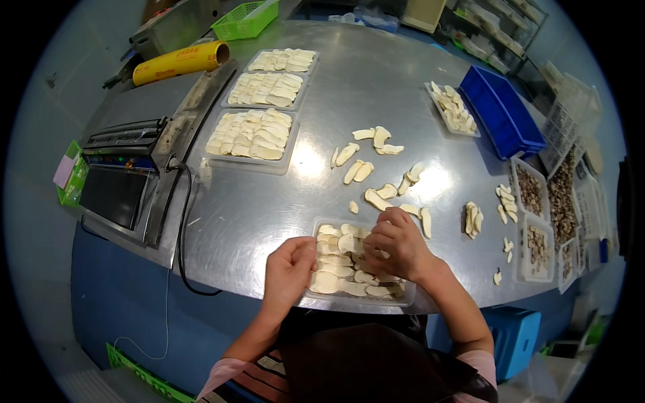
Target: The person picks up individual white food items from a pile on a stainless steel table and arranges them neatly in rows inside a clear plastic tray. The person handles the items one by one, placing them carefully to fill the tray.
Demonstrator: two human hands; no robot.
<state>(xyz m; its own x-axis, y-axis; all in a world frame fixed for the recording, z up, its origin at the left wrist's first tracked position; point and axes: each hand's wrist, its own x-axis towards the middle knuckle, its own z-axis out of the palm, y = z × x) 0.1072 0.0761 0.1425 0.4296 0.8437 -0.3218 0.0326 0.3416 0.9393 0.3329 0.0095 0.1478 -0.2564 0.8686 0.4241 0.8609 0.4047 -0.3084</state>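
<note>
A clear plastic tray lies at the near edge of the steel table, with rows of pale mushroom slices in it. My left hand is at the tray's left rim, its fingers curled; whether it holds anything is hidden. My right hand reaches over the tray's right half, fingers bent down over the slices; its fingertips are partly hidden, so a grip cannot be told. Loose mushroom slices are scattered on the table just beyond the tray. A small stack of slices lies to the right of my right hand.
Several filled trays line the left side, beside a wrapping machine with a yellow film roll and black cable. At right are a blue crate, a tray of slices and containers of brown pieces.
</note>
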